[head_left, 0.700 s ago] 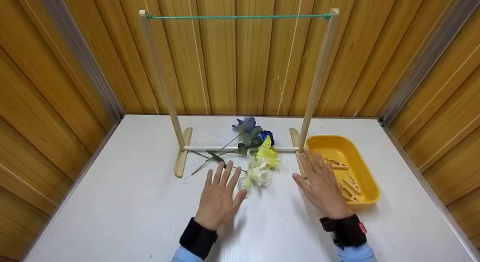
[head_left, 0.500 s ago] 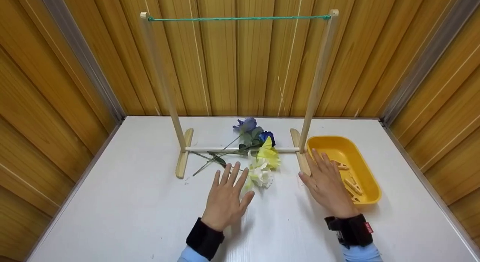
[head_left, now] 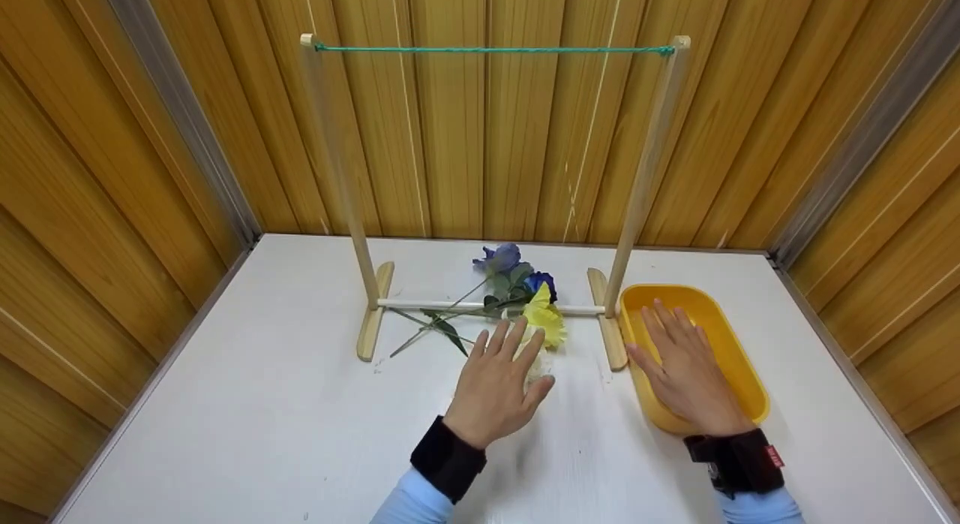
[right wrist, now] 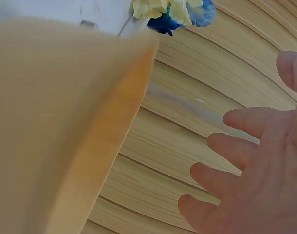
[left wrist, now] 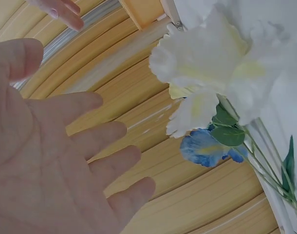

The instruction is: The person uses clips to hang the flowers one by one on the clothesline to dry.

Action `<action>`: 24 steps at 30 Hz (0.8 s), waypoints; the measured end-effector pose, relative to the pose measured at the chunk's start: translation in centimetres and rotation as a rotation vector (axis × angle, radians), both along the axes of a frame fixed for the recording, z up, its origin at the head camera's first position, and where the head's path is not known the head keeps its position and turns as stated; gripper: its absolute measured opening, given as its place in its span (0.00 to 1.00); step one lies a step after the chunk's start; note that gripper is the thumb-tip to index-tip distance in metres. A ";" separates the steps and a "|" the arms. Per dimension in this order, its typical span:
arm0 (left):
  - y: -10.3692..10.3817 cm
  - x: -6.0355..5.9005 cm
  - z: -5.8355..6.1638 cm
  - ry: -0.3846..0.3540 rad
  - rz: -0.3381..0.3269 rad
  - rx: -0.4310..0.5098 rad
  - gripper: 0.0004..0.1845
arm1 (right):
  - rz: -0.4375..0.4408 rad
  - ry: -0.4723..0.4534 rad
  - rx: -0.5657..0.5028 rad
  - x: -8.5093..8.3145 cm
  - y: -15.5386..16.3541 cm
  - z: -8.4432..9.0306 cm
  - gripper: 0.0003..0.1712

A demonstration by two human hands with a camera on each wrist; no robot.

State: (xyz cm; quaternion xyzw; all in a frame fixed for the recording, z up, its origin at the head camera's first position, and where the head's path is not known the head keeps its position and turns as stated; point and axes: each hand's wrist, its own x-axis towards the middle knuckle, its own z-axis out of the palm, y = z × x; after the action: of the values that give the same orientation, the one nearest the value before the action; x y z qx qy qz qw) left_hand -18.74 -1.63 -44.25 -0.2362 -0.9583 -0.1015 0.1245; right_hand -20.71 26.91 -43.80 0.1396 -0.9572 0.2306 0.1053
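Several artificial flowers lie under a wooden rack (head_left: 637, 186) strung with a green cord (head_left: 491, 49): a purple one (head_left: 501, 257), a blue one (head_left: 541, 281), a yellow one (head_left: 546, 321) and a white one (left wrist: 221, 63). My left hand (head_left: 510, 351) hovers flat with straight fingers over the white flower, mostly hiding it in the head view. In the left wrist view its palm (left wrist: 56, 161) holds nothing. My right hand (head_left: 675, 336) is spread flat over the yellow tray (head_left: 742, 374), holds nothing and hides the tray's contents. In the right wrist view the tray wall (right wrist: 65, 122) lies beside the straight fingers (right wrist: 236, 146).
The white table (head_left: 262, 434) is boxed in by wooden panel walls on the left, back and right. The rack's feet (head_left: 371, 321) stand on it, joined by a low crossbar (head_left: 435, 305). Green stems (head_left: 435, 329) lie across that bar.
Both hands have moved forward and to the right. The left now covers the white flower. The right has gone from beside the tray to over it, covering the wooden pegs inside.
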 end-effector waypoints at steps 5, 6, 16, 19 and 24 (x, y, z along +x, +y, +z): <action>1.3 -0.8 1.0 -0.041 -0.039 -0.069 0.33 | 0.016 -0.018 0.025 -0.4 1.2 0.8 0.40; 1.6 -0.9 1.1 -0.051 -0.048 -0.074 0.33 | 0.022 -0.019 0.034 -0.5 1.4 1.0 0.40; 5.0 -2.5 2.0 -0.178 -0.136 -0.083 0.31 | 0.030 -0.117 0.064 -2.0 2.9 2.2 0.37; 6.2 -3.1 2.0 -0.244 -0.159 -0.104 0.31 | 0.007 -0.184 0.076 -2.6 3.1 2.2 0.38; 8.1 -4.0 2.0 -0.307 -0.178 -0.134 0.30 | -0.001 -0.284 0.111 -3.6 3.4 1.8 0.35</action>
State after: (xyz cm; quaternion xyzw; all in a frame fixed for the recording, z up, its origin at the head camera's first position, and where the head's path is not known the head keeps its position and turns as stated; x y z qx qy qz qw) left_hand -22.70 6.46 -42.24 -0.3094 -0.9461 -0.0826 -0.0485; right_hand -24.28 30.32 -42.03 0.1108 -0.9738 0.1946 -0.0391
